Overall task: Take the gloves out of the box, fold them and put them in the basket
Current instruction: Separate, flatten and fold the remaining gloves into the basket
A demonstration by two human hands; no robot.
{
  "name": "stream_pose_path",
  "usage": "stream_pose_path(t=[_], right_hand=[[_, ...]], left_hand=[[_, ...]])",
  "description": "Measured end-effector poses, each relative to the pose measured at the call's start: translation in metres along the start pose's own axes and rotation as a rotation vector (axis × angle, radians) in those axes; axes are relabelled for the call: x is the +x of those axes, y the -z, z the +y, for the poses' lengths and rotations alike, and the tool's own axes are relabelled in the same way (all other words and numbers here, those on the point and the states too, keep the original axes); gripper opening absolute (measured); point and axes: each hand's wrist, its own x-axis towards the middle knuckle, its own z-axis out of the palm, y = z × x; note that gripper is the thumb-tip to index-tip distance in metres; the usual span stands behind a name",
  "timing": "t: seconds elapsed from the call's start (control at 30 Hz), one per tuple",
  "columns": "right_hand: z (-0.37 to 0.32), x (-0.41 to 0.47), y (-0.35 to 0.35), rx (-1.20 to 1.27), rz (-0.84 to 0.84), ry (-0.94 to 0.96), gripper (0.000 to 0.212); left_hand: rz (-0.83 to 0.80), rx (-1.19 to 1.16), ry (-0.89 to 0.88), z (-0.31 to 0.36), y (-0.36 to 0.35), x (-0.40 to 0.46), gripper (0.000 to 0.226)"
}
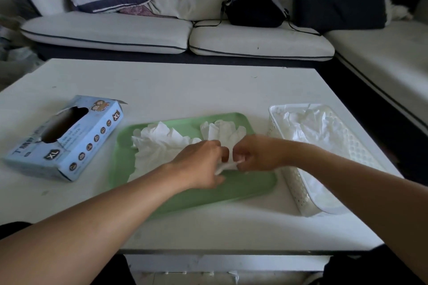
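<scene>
Both hands, left hand (203, 162) & right hand (252, 155), pinch the cuff end of a thin white glove (222, 133) at the green tray's (254, 183) right-center, prob. mid-fold; it's limp, light, slippery, so grip edges w/ fingertips.

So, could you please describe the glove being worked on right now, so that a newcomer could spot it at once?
Start at the green tray in the middle of the white table. Toward its right end, both hands, the left hand and the right hand, pinch the near end of one white glove. Unlike the crumpled glove pile to its left, it lies flat, fingers pointing away.
</scene>
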Motion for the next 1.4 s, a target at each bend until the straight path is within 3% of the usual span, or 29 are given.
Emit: stream_pose_path(t=[0.1,0.23,0.27,0.37,0.4,0.47,0.63,0.67,0.77,0.8,0.83,0.93,1.0,1.1,1.17,1.33,1.4], right_hand=[[-0.002,-0.016,0.032,0.523,-0.047,0.019,0.012],[0.010,-0.035,0.061,0.984,-0.062,0.150,0.012],[0.013,-0.037,0.065,1.041,-0.056,0.186,0.020],[0.016,-0.038,0.067,1.091,-0.141,0.279,0.086],[0.014,-0.038,0.062,1.097,-0.210,0.322,0.097],[0.007,-0.040,0.053,1.138,-0.172,0.329,0.091],[-0.002,-0.044,0.052,1.247,0.319,0.120,0.041],[0.000,-0.050,0.056,1.240,0.378,0.095,0.038],[0.003,-0.073,0.077,1.178,0.413,0.123,0.029],[0.003,-0.084,0.086,1.171,0.403,0.143,0.027],[0.004,-0.097,0.095,1.174,0.389,0.156,0.026],[0.014,-0.132,0.118,1.140,0.378,0.108,0.027],[0.032,-0.147,0.124,1.098,0.414,0.024,0.028],[0.060,-0.152,0.128,1.059,0.486,-0.077,0.036],[0.073,-0.150,0.130,1.037,0.598,-0.083,0.039],[0.091,-0.153,0.136,1.043,0.820,0.121,0.025],[0.099,-0.158,0.128,1.019,0.821,0.173,0.030]], left_hand=[[0.199,-0.328,-0.075,-0.005,0.018,0.006,0.010],[0.198,-0.906,-0.008,-0.004,0.067,-0.002,0.048],[0.181,-1.027,0.002,-0.001,0.076,-0.005,0.044],[0.241,-1.225,0.045,0.014,0.090,-0.008,0.012],[0.288,-1.247,0.070,0.019,0.091,-0.007,0.011],[0.369,-1.246,0.082,0.022,0.090,-0.003,0.013],[0.481,-1.210,0.014,0.027,0.094,0.004,0.009],[0.484,-1.208,-0.001,0.031,0.095,0.006,0.014],[0.493,-1.209,-0.058,0.048,0.103,0.005,0.066],[0.505,-1.221,-0.078,0.053,0.106,0.007,0.074],[0.511,-1.231,-0.103,0.061,0.108,0.009,0.072],[0.471,-1.235,-0.093,0.089,0.111,0.020,0.038],[0.423,-1.232,-0.079,0.108,0.109,0.033,0.030],[0.347,-1.194,-0.018,0.125,0.103,0.059,0.034],[0.357,-1.164,0.011,0.131,0.103,0.076,0.049],[0.509,-1.104,-0.125,0.138,0.127,0.099,0.065],[0.516,-1.008,-0.195,0.138,0.123,0.101,0.052]])
